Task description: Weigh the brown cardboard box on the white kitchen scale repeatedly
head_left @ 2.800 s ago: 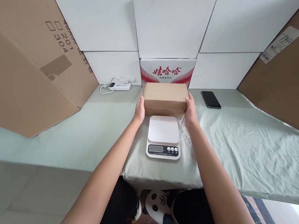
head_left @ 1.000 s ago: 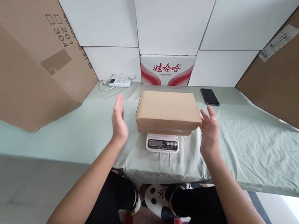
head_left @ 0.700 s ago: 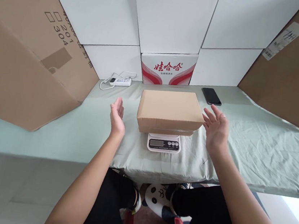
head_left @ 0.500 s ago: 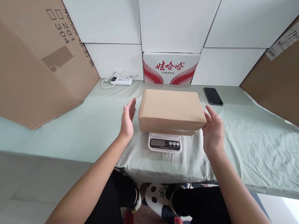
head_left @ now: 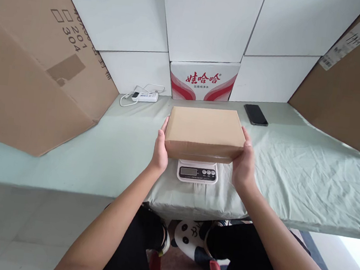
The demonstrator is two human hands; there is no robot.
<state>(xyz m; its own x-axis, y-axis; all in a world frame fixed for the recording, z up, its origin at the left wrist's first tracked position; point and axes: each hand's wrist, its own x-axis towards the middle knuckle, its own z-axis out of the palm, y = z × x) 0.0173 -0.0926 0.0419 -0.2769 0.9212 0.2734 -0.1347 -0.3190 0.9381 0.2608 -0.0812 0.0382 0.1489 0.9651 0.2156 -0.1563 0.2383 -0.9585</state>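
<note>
A closed brown cardboard box (head_left: 207, 127) rests on a white digital kitchen scale (head_left: 197, 178), whose display and buttons show below the box's front edge. Against the box's left side presses my left hand (head_left: 160, 150), its fingers partly hidden along that side. On the opposite end my right hand (head_left: 245, 162) grips the right side, thumb near the top corner. The box lies level between both palms. Most of the scale's platform is hidden under it.
Behind stand white boxes (head_left: 209, 25) and a carton with red lettering (head_left: 203, 81). A phone (head_left: 256, 115) lies back right, a white power bank with cable (head_left: 145, 97) back left. Large cardboard sheets (head_left: 20, 67) flank the table, which has a pale green cloth (head_left: 126, 146).
Both hands have moved inward from beside the box and now hold its two sides. The box still sits on the scale.
</note>
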